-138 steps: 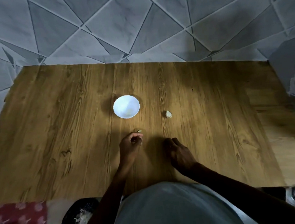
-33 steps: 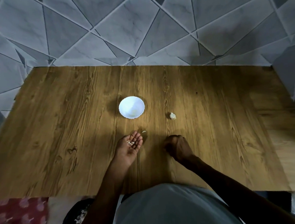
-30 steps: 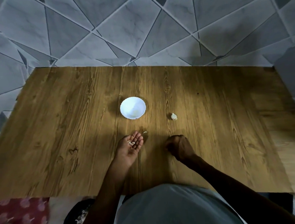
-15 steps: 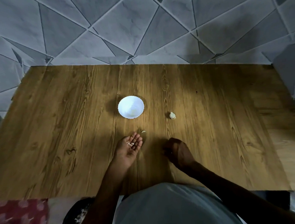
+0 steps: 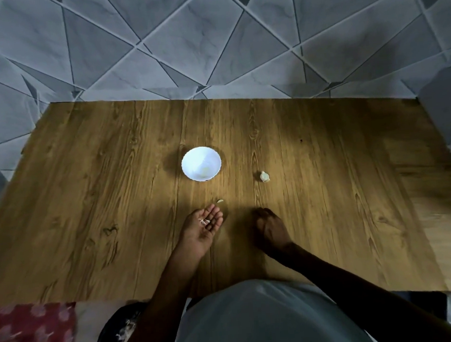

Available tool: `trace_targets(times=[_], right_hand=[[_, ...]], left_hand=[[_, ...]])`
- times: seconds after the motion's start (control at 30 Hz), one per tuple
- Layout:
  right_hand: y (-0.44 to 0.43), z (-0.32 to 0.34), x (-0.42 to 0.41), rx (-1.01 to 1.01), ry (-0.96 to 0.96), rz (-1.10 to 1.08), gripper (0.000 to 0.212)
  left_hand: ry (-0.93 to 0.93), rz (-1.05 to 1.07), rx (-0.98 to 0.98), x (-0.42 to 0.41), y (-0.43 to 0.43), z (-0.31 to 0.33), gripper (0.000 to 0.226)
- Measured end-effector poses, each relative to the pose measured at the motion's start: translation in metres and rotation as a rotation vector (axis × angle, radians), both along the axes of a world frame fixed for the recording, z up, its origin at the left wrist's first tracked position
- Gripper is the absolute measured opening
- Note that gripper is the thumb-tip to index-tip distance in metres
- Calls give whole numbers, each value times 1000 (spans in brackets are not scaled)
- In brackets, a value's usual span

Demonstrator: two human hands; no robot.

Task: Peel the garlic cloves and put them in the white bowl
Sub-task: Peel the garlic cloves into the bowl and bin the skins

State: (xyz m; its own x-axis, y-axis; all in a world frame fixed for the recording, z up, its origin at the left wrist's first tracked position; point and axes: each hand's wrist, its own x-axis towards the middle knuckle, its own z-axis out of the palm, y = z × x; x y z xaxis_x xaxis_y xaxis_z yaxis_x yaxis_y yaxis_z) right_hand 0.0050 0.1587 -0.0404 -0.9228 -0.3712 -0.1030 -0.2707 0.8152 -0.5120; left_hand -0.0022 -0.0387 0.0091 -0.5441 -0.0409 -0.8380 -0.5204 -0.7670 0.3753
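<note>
The white bowl (image 5: 201, 163) stands mid-table with a pale yellowish bit inside. An unpeeled garlic clove (image 5: 264, 176) lies to its right. A small scrap, peel or garlic piece (image 5: 220, 201), lies just beyond my left fingertips. My left hand (image 5: 202, 228) rests palm up on the wooden table (image 5: 87, 208), fingers relaxed, with thin white peel bits (image 5: 203, 221) on its fingers. My right hand (image 5: 270, 228) rests back up on the table with fingers curled under; what they hold, if anything, is hidden in shadow.
A dark bin or bag (image 5: 121, 333) with pale scraps sits below the table's near edge, left of my body. A red patterned cloth (image 5: 27, 340) lies at the lower left. A grey tiled wall (image 5: 208, 37) rises behind the table.
My left hand turned from a curled grip to palm up, with peel bits lying on it. My right hand stayed curled in place, shifting only slightly.
</note>
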Motion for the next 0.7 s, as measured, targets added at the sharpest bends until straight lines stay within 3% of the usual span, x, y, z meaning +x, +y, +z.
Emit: trace_targets(times=[0.07, 0.17, 0.3, 0.43, 0.53, 0.7], right_hand=[[-8, 14, -9, -188, -30, -153, 11], [-24, 46, -19, -331, -65, -63, 22], [-32, 68, -31, -267, -109, 127, 19], [-31, 81, -44, -78, -22, 78, 15], [-24, 83, -52, -186, 7, 97, 19], [1, 77, -63, -273, 31, -58, 12]], left_hand=[[-24, -17, -15, 1, 6, 0, 32], [-62, -55, -4, 5, 19, 4, 33], [-24, -140, 9, 8, 33, 19, 26], [-6, -104, 67, -5, 44, 23, 28], [-7, -75, 100, -10, 44, 24, 30], [13, -44, 144, -20, 37, 16, 34]])
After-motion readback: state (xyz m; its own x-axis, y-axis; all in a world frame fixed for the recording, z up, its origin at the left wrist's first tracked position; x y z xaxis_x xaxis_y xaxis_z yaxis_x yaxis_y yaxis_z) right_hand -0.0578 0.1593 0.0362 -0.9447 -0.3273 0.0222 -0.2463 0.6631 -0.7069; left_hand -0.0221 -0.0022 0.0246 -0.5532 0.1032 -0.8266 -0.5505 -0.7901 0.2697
